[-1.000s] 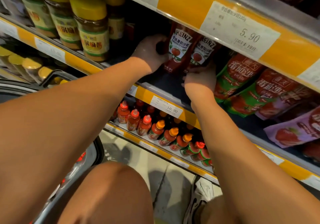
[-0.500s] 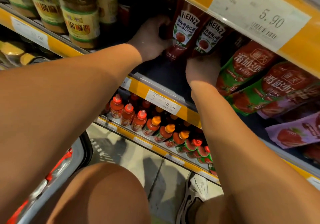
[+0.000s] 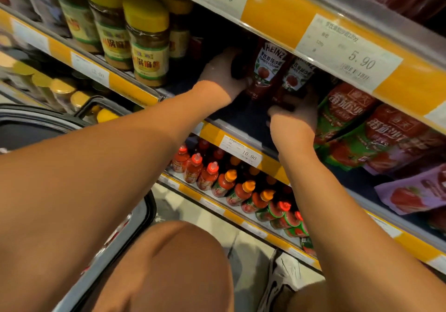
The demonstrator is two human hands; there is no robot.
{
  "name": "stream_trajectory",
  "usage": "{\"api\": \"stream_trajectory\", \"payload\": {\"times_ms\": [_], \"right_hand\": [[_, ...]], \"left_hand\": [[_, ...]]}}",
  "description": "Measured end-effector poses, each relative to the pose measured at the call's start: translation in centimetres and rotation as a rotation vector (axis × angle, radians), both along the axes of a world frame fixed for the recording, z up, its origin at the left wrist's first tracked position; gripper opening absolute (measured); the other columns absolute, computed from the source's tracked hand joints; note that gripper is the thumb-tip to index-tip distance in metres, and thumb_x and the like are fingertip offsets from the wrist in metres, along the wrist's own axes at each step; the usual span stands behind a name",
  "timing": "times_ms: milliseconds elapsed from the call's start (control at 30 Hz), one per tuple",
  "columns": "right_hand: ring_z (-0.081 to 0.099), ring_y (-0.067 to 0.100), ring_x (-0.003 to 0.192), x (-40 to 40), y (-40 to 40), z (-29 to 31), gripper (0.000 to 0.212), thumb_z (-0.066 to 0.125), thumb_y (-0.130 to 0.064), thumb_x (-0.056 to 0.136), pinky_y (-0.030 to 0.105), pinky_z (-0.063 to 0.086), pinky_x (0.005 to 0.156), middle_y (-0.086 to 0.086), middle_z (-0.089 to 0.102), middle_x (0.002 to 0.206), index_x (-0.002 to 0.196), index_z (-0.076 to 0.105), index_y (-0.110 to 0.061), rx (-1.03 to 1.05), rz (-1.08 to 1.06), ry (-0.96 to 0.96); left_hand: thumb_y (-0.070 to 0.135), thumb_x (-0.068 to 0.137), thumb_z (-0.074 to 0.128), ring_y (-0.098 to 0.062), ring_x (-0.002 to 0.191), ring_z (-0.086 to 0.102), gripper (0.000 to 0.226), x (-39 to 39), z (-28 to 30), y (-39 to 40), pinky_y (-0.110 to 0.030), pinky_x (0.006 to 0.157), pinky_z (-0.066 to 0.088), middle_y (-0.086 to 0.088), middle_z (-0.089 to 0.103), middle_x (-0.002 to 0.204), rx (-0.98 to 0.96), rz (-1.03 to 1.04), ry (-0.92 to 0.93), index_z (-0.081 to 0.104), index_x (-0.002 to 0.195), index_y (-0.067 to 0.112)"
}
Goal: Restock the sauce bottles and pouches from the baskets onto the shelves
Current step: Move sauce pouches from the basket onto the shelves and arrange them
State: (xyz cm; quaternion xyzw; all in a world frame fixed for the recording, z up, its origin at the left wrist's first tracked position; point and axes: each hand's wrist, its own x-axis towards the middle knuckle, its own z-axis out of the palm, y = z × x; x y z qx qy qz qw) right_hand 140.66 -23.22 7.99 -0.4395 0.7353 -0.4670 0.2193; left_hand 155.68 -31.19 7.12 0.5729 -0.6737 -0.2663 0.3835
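HEINZ on pouch; shelf tags 5.50, 5.90, 10.90.

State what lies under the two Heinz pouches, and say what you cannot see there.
Under the Heinz pouches lies the dark shelf. The left hand and right hand cover their lower ends, so whether their bases touch the shelf cannot be told.

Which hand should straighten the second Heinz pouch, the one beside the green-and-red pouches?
Right, probably. The right hand is already at the base of that Heinz pouch, next to the green-and-red pouches. The left hand is occupied on the other Heinz pouch.
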Motion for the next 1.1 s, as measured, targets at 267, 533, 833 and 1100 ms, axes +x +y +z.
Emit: {"api": "stream_trajectory", "payload": {"times_ms": [267, 533, 833, 1100], "right_hand": [[0.064, 0.001, 0.096, 3.5, 5.8, 0.5, 0.036, 0.065, -0.014, 0.091, 0.016, 0.048, 0.070, -0.009, 0.065, 0.114, 0.124, 0.065, -0.029, 0.015, 0.332, 0.143], [0.056, 0.007, 0.122, 9.1, 10.3, 1.3, 0.036, 0.069, -0.025, 0.095, 0.028, 0.049, 0.094, -0.012, 0.060, 0.131, 0.130, 0.062, -0.033, 0.091, 0.789, 0.326], [0.059, 0.013, 0.119, 19.9, 12.2, 2.3, 0.041, 0.070, -0.037, 0.094, 0.036, 0.050, 0.098, -0.006, 0.061, 0.138, 0.134, 0.061, -0.030, 0.367, 1.183, 0.611], [0.062, 0.031, 0.117, 30.9, 13.8, -2.4, 0.041, 0.069, -0.032, 0.093, 0.038, 0.054, 0.092, 0.009, 0.063, 0.136, 0.131, 0.063, -0.017, 0.577, 1.374, 0.919]], "left_hand": [[0.033, 0.098, 0.065, -0.007, 0.127, 0.049, 0.038, 8.9, 0.6, 12.6, -0.033, 0.107, 0.045, 0.010, 0.054, 0.138, -0.022, -0.008, 0.136, 0.060, 0.136, 0.029], [0.035, 0.099, 0.066, 0.005, 0.130, 0.047, 0.034, 21.9, -1.3, 26.9, -0.026, 0.107, 0.039, 0.025, 0.053, 0.140, 0.076, 0.141, 0.064, 0.061, 0.132, 0.041], [0.037, 0.095, 0.069, -0.016, 0.129, 0.054, 0.030, 34.1, -8.1, 37.6, -0.038, 0.104, 0.045, 0.006, 0.059, 0.138, 0.433, 0.538, -0.006, 0.064, 0.125, 0.035], [0.032, 0.090, 0.071, -0.013, 0.076, 0.063, 0.010, 38.3, -14.3, 40.0, -0.030, 0.064, 0.050, 0.009, 0.066, 0.090, 0.741, 0.742, 0.093, 0.067, 0.098, 0.028]]}}
